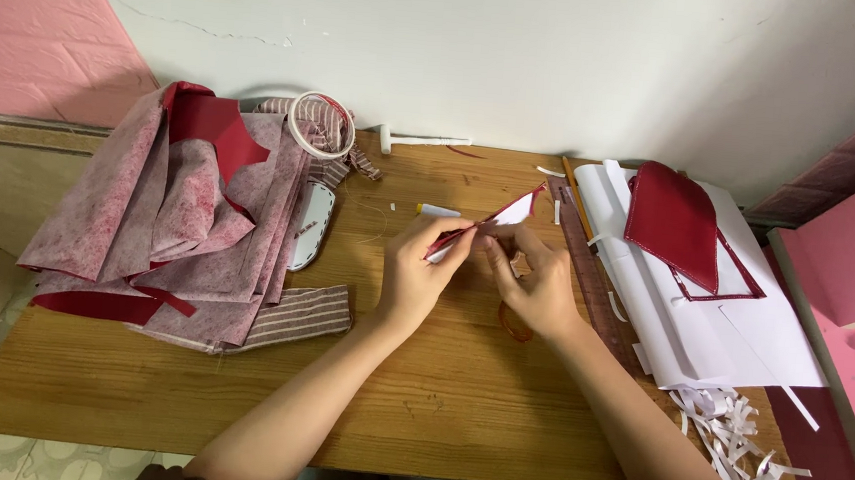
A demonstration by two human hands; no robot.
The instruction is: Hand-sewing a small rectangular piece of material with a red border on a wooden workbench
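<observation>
— Wooden table (416,410) against a white wall; what's hard to make out?

— The right hand (537,283) covers the lower end of the red-and-white folded piece (494,220), and something red under that wrist is mostly hidden.

— Which way does the piece run?

— Its long axis slants from the left hand (415,274) up toward the table's far right corner, above mid-table. Both hands pinch it.

Held between left hand (415,274) and right hand (537,283): a dark red and white fabric piece (494,218). Left of the left hand, mottled pink cloth (163,222) over red-and-white striped fabric (297,313). Right of the right hand, white paper (713,320) under a deep red panel (677,222).
</observation>
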